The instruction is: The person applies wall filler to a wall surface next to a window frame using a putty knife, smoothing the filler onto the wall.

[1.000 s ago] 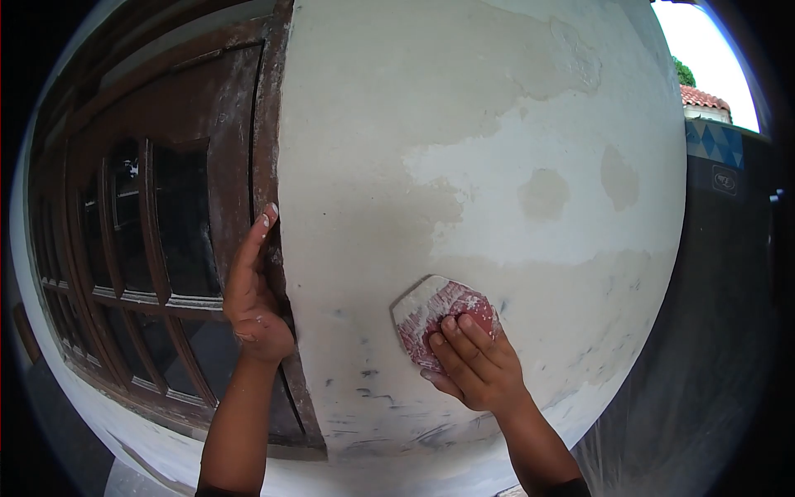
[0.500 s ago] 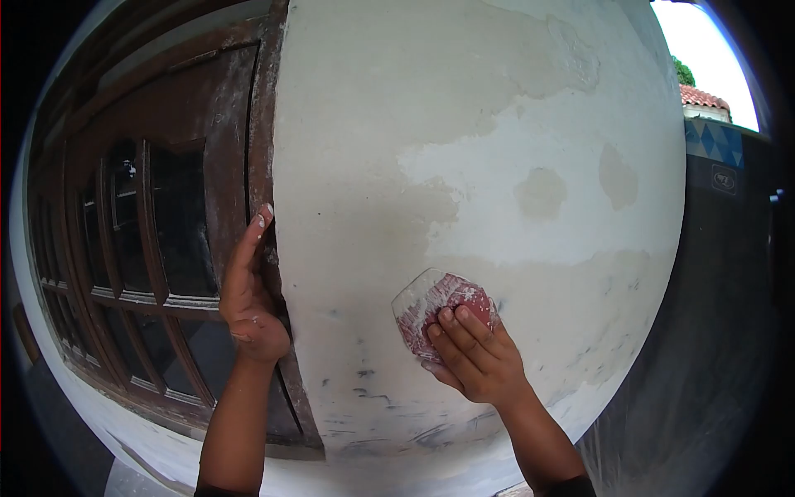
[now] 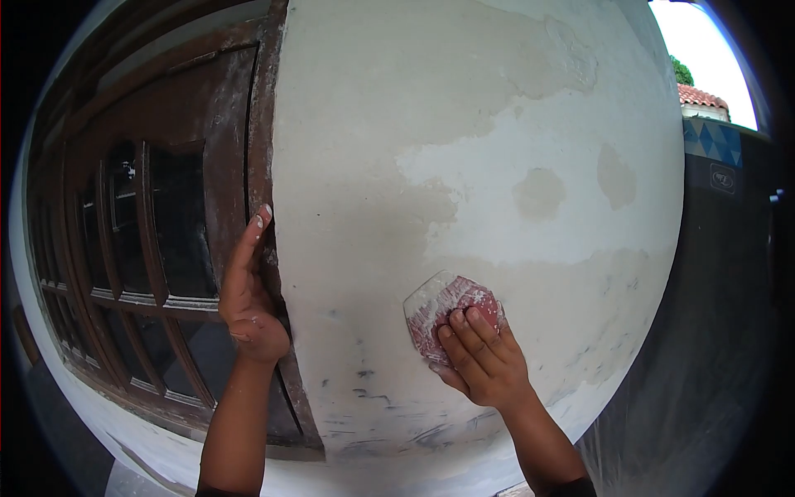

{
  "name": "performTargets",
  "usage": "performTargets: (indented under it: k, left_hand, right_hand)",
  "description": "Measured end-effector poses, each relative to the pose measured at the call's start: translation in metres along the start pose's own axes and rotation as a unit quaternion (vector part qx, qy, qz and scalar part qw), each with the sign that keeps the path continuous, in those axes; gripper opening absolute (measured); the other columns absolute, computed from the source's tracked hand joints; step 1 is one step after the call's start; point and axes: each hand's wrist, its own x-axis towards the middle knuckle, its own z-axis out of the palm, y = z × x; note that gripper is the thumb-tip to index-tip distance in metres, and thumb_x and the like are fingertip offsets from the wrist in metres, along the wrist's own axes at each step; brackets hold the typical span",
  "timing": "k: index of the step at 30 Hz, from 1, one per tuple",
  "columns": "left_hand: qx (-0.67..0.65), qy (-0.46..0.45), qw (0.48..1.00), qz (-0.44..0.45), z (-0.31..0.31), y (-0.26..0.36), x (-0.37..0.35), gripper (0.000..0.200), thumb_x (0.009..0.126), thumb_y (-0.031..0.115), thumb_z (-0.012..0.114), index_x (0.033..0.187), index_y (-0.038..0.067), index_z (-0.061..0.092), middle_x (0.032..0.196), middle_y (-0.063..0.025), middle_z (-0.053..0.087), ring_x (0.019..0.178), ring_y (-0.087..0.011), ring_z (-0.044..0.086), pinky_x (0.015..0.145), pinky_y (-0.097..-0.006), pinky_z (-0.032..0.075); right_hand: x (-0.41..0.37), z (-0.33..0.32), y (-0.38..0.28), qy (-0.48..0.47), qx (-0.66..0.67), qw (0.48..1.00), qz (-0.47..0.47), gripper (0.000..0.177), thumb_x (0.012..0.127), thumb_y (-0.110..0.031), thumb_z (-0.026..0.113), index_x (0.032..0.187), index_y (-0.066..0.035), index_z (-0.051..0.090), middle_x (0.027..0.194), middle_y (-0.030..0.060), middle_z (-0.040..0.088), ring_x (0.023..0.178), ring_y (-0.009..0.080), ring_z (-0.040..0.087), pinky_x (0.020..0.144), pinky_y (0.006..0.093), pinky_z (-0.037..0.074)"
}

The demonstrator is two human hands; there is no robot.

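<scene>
My right hand (image 3: 484,356) presses a flat, many-sided reddish putty spreader (image 3: 451,302) against the pale wall (image 3: 348,190). Its fingers lie over the lower right part of the spreader, whose face is smeared with white filler. Further left, my left hand (image 3: 251,298) rests edge-on against the brown wooden door frame (image 3: 263,108), fingers stretched upward and whitish at the tips. Nothing shows in that hand. Beige patches and dark streaks mark the wall around the spreader.
A brown wooden door with glass panes (image 3: 178,224) fills the left side. Along the right edge stands a dark panel (image 3: 720,248) with a blue-and-white patterned strip. A red tiled roof (image 3: 702,97) and greenery show beyond the wall.
My right hand and the putty spreader have shifted slightly to the right along the wall. My left hand stays where it was.
</scene>
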Motion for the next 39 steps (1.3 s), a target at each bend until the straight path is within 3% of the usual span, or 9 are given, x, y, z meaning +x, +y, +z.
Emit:
performTargets:
  k: [10, 13, 16, 18, 25, 28, 30, 36, 39]
  left_hand:
    - [-0.001, -0.009, 1.0, 0.002, 0.0, 0.002, 0.001, 0.115, 0.078, 0.085, 0.016, 0.137, -0.011, 0.036, 0.139, -0.0244, 0.045, 0.132, -0.0323, 0.043, 0.112, -0.0433, 0.03]
    - [0.003, -0.017, 1.0, -0.005, -0.001, 0.004, 0.0, 0.113, 0.079, 0.084, 0.016, 0.141, -0.008, 0.032, 0.142, -0.0232, 0.041, 0.134, -0.0319, 0.039, 0.112, -0.0439, 0.028]
    - [-0.009, 0.01, 1.0, 0.007, -0.001, -0.002, 0.001, 0.117, 0.076, 0.086, 0.017, 0.135, -0.013, 0.039, 0.138, -0.0251, 0.046, 0.131, -0.0325, 0.044, 0.111, -0.0428, 0.03]
    - [-0.008, 0.013, 1.0, 0.005, -0.001, -0.001, 0.001, 0.117, 0.077, 0.086, 0.018, 0.135, -0.013, 0.039, 0.138, -0.0252, 0.047, 0.131, -0.0326, 0.044, 0.111, -0.0427, 0.03]
    - [-0.012, -0.021, 1.0, 0.007, -0.005, -0.004, 0.0, 0.113, 0.079, 0.084, 0.015, 0.14, -0.009, 0.033, 0.142, -0.0243, 0.041, 0.134, -0.032, 0.04, 0.113, -0.0436, 0.028]
    - [-0.01, -0.02, 1.0, 0.011, -0.005, -0.006, -0.001, 0.113, 0.079, 0.084, 0.016, 0.14, -0.009, 0.033, 0.142, -0.024, 0.042, 0.134, -0.0319, 0.04, 0.113, -0.0436, 0.028]
    - [-0.011, -0.005, 1.0, 0.013, -0.002, -0.003, 0.001, 0.113, 0.079, 0.084, 0.017, 0.138, -0.011, 0.036, 0.139, -0.0247, 0.045, 0.132, -0.032, 0.043, 0.112, -0.0429, 0.03]
    - [-0.021, 0.01, 1.0, 0.014, -0.002, -0.003, 0.001, 0.113, 0.079, 0.084, 0.019, 0.135, -0.013, 0.04, 0.137, -0.0253, 0.047, 0.13, -0.0322, 0.046, 0.111, -0.0424, 0.031]
    - [-0.024, 0.005, 1.0, 0.017, -0.001, -0.002, 0.002, 0.114, 0.079, 0.084, 0.019, 0.135, -0.013, 0.04, 0.137, -0.0255, 0.047, 0.13, -0.0324, 0.045, 0.111, -0.0426, 0.031]
  right_hand:
    - [0.004, 0.004, -0.004, 0.024, 0.021, 0.999, 0.013, 0.043, 0.083, -0.037, 0.069, 0.118, -0.011, 0.066, 0.126, 0.008, 0.062, 0.124, 0.0233, 0.053, 0.103, 0.0472, 0.04]
    - [-0.002, 0.007, -0.005, 0.013, 0.017, 1.0, -0.02, 0.046, 0.088, -0.039, 0.064, 0.116, -0.003, 0.065, 0.126, 0.0148, 0.06, 0.126, 0.031, 0.051, 0.099, 0.0484, 0.043]
    - [-0.022, 0.001, -0.012, -0.004, 0.014, 1.0, -0.011, 0.045, 0.088, -0.039, 0.063, 0.115, -0.004, 0.066, 0.125, 0.0143, 0.061, 0.126, 0.0303, 0.051, 0.098, 0.0483, 0.044]
    - [-0.024, -0.001, -0.015, 0.01, 0.0, 1.0, 0.018, 0.042, 0.083, -0.037, 0.069, 0.117, -0.012, 0.066, 0.126, 0.0074, 0.062, 0.124, 0.0222, 0.053, 0.101, 0.0455, 0.042]
    - [0.009, 0.01, -0.01, 0.015, 0.018, 1.0, -0.009, 0.043, 0.083, -0.037, 0.068, 0.118, -0.012, 0.066, 0.127, 0.0071, 0.062, 0.124, 0.0222, 0.053, 0.101, 0.0445, 0.041]
    - [-0.022, 0.005, -0.014, 0.006, 0.02, 1.0, -0.016, 0.044, 0.086, -0.037, 0.066, 0.116, -0.004, 0.065, 0.126, 0.0142, 0.061, 0.126, 0.0304, 0.05, 0.1, 0.0498, 0.043]
    - [-0.037, -0.002, -0.015, -0.015, 0.011, 1.0, 0.02, 0.042, 0.084, -0.037, 0.068, 0.118, -0.012, 0.066, 0.126, 0.0075, 0.062, 0.123, 0.0223, 0.053, 0.1, 0.0448, 0.042]
    - [-0.007, 0.002, -0.005, 0.019, 0.02, 1.0, 0.012, 0.041, 0.083, -0.035, 0.069, 0.118, -0.012, 0.066, 0.125, 0.0064, 0.062, 0.123, 0.0221, 0.053, 0.101, 0.045, 0.042]
    - [-0.014, 0.006, -0.005, -0.002, 0.012, 1.0, -0.016, 0.044, 0.087, -0.039, 0.064, 0.116, -0.005, 0.066, 0.126, 0.0142, 0.06, 0.126, 0.0301, 0.051, 0.101, 0.0488, 0.041]
